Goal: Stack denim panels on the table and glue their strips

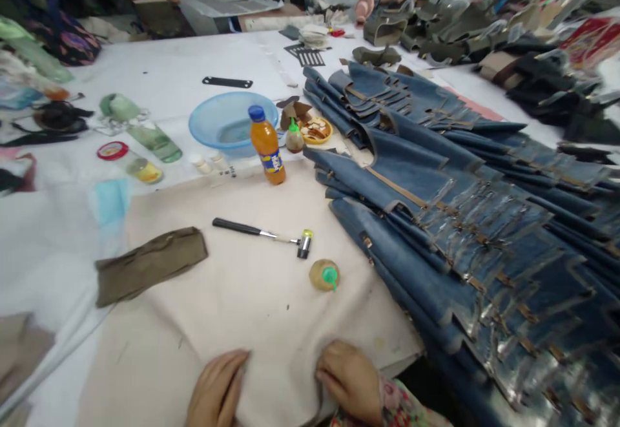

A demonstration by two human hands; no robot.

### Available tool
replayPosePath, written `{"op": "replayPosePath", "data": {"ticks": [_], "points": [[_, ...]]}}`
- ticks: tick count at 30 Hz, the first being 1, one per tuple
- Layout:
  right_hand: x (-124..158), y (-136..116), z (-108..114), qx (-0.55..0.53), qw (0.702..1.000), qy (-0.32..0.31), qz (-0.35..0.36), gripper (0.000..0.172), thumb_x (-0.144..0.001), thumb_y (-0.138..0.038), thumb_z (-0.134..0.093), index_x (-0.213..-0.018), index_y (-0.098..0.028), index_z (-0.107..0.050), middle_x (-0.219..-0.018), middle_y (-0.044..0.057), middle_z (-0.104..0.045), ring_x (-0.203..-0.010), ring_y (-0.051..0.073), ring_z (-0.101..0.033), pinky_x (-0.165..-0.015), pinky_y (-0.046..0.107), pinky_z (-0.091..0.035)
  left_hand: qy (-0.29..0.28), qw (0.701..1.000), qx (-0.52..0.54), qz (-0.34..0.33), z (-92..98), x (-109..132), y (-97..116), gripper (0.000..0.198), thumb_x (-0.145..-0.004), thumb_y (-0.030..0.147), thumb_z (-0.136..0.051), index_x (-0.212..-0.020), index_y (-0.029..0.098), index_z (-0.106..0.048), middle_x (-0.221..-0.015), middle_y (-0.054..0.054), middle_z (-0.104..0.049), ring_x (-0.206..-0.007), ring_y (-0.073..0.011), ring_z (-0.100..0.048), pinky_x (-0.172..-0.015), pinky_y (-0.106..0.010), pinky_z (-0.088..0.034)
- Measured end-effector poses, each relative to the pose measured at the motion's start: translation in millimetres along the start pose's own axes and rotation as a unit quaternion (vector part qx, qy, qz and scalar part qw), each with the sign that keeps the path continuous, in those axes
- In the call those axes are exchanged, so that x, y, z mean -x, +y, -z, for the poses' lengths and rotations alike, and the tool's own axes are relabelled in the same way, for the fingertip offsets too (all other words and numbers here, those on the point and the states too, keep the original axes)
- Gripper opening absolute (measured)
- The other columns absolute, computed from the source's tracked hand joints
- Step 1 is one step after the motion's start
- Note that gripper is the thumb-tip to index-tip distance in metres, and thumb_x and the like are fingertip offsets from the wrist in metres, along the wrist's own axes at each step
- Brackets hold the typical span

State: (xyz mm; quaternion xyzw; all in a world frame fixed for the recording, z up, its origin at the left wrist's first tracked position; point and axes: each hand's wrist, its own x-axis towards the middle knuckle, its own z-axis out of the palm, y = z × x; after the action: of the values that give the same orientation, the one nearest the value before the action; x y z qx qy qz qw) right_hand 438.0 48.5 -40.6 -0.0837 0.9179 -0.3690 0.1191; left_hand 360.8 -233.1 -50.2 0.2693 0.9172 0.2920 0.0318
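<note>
We find the left hand [217,388] and right hand [349,380] with curled fingers on the near part of the beige cloth [232,304]; whether either pinches it, we cannot tell. It spreads ahead of both; the green-capped bottle [320,276] lies nearer the right.

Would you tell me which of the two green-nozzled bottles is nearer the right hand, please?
It is the green-nozzled bottle between the hammer and the right hand; the other bottle is farther off, beside the orange drink bottle.
</note>
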Motion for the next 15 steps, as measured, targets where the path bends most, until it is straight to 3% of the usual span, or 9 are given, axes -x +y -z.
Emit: {"op": "replayPosePath", "data": {"ticks": [7, 11, 15], "points": [[-6.5, 6.9, -1.9, -0.016, 0.995, 0.098, 0.022, 0.028, -0.090, -0.028, -0.038, -0.069, -0.018, -0.054, -0.062, 0.002, -0.055, -0.058, 0.013, -0.052, -0.056, 0.024, -0.039, 0.029, 0.999, -0.023, -0.015, -8.5, 10.4, 5.5, 0.026, -0.080, 0.021, -0.050, -0.104, 0.024, -0.060, -0.103, -0.005, -0.063, -0.099, -0.0198, -0.056, -0.088, -0.037, -0.045], [3.8, 18.6, -9.1, -0.034, 0.991, 0.126, 0.027, 0.026, -0.089, -0.029, -0.040, -0.070, -0.020, -0.055, -0.063, 0.001, -0.056, -0.059, 0.013, -0.055, -0.056, 0.022, -0.044, 0.099, 0.995, -0.003, 0.011, -11.5, 19.0, 11.8, 0.031, -0.082, 0.020, -0.046, -0.113, 0.023, -0.053, -0.111, -0.007, -0.058, -0.108, -0.0202, -0.050, -0.095, -0.039, -0.038], [5.9, 29.4, -10.8, 0.024, 0.985, 0.166, 0.039, 0.019, -0.084, -0.038, -0.046, -0.078, -0.024, -0.058, -0.076, 0.002, -0.062, -0.070, 0.017, -0.060, -0.064, 0.026, -0.049, 0.163, 0.984, 0.001, 0.074, -9.7, 32.6, 10.9, 0.035, -0.084, 0.021, -0.043, -0.118, 0.020, -0.047, -0.116, -0.009, -0.052, -0.111, -0.0204, -0.045, -0.096, -0.038, -0.035]]}}
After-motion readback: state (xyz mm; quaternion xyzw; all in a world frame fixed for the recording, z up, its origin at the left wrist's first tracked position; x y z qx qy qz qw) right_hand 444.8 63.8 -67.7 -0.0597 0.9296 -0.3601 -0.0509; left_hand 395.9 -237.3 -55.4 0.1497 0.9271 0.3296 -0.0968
